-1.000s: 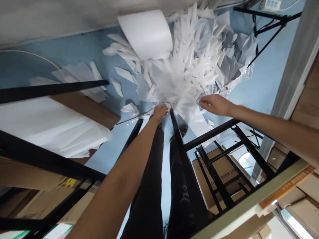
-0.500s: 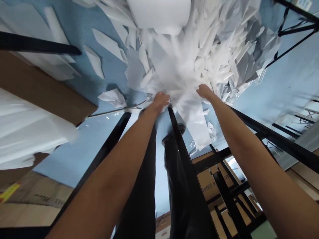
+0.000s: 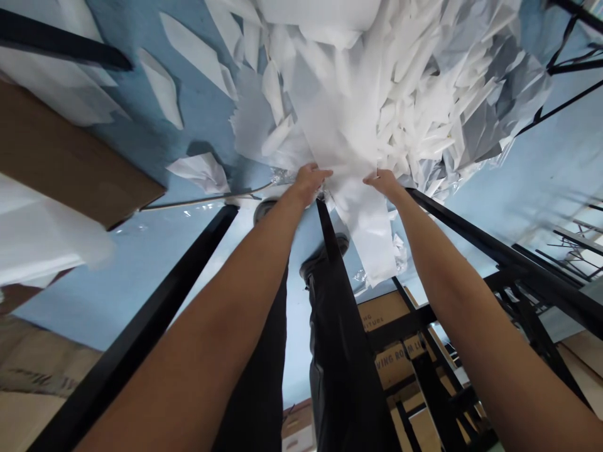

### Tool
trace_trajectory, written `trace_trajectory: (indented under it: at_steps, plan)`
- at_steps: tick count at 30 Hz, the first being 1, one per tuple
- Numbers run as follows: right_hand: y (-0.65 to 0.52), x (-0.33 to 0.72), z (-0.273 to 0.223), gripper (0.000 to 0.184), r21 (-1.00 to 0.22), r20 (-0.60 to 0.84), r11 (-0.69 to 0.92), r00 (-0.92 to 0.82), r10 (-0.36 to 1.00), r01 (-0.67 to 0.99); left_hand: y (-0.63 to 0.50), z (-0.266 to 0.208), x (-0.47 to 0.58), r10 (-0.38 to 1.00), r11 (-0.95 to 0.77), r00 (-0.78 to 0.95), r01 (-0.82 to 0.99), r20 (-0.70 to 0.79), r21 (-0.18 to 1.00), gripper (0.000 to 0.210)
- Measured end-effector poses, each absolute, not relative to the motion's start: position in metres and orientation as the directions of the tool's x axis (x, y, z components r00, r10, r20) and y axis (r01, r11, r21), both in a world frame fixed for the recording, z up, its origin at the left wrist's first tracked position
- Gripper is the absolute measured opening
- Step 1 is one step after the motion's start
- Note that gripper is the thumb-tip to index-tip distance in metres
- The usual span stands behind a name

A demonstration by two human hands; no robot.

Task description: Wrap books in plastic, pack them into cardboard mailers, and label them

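Observation:
A long white sheet of thin packing foam (image 3: 351, 157) stretches down from the heap and hangs between my two hands, its lower end narrow. My left hand (image 3: 311, 180) is at the sheet's left edge, its fingers pinched on it, with the index finger pointing inward. On the opposite edge, my right hand (image 3: 384, 182) pinches the sheet between thumb and fingers. Crinkled clear plastic (image 3: 282, 177) lies just beyond my left hand. The fingertips of both hands are partly hidden by the sheet.
A big heap of white foam scraps (image 3: 424, 119) covers the blue floor (image 3: 198, 132) ahead. Black metal bars (image 3: 188, 276) run on both sides of my legs. A brown cardboard piece (image 3: 80, 163) juts in at left; printed cartons (image 3: 384, 311) stand at lower right.
My hands have come closer together, and their fingers now point inward over the sheet's edges. The view has shifted slightly, so the heap sits a little higher and further right.

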State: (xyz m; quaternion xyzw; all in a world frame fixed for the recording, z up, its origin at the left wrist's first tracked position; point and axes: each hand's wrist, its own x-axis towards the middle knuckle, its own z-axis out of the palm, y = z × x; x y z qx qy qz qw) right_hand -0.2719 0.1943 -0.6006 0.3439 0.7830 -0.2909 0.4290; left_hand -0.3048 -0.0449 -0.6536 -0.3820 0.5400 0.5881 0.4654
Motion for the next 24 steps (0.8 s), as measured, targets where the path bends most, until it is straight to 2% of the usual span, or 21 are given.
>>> trace_trajectory:
  at_steps: [3,6,8,11,14,17,21,24]
  plan:
    - [0.188,-0.290,-0.570,0.015,-0.098,-0.922,0.628,-0.308,0.234,0.772,-0.047,-0.627,-0.303,0.112,-0.002,-0.322,-0.946,-0.940,0.324,0.027]
    - [0.185,-0.319,-0.526,0.015,-0.108,-0.958,0.566,-0.237,0.159,0.818,-0.051,-0.591,-0.305,0.097,-0.055,-0.348,-0.937,-0.933,0.344,0.037]
    - [0.184,-0.342,-0.491,0.019,-0.127,-0.973,0.476,-0.202,0.110,0.870,-0.053,-0.565,-0.311,0.099,-0.118,-0.330,-0.941,-0.939,0.318,0.040]
    - [0.184,-0.376,-0.436,0.021,-0.141,-0.969,0.386,-0.207,0.136,0.912,-0.056,-0.523,-0.329,0.167,-0.251,-0.271,-0.941,-0.948,0.225,0.024]
    - [0.180,-0.403,-0.382,0.020,-0.238,-0.948,0.235,-0.279,0.156,0.942,-0.058,-0.472,-0.351,0.270,-0.295,-0.216,-0.946,-0.938,0.134,0.032]
    - [0.168,-0.415,-0.327,0.022,-0.369,-0.918,0.058,-0.374,0.131,0.928,-0.061,-0.412,-0.368,0.359,-0.227,-0.195,-0.967,-0.913,0.118,0.040]
    - [0.150,-0.413,-0.256,0.033,-0.429,-0.883,0.032,-0.427,0.194,0.903,-0.067,-0.331,-0.381,0.405,-0.142,-0.205,-0.977,-0.891,0.160,0.028]
    - [0.144,-0.404,-0.206,0.035,-0.481,-0.841,0.016,-0.466,0.275,0.877,-0.072,-0.278,-0.386,0.385,-0.169,-0.220,-0.972,-0.896,0.166,0.025]
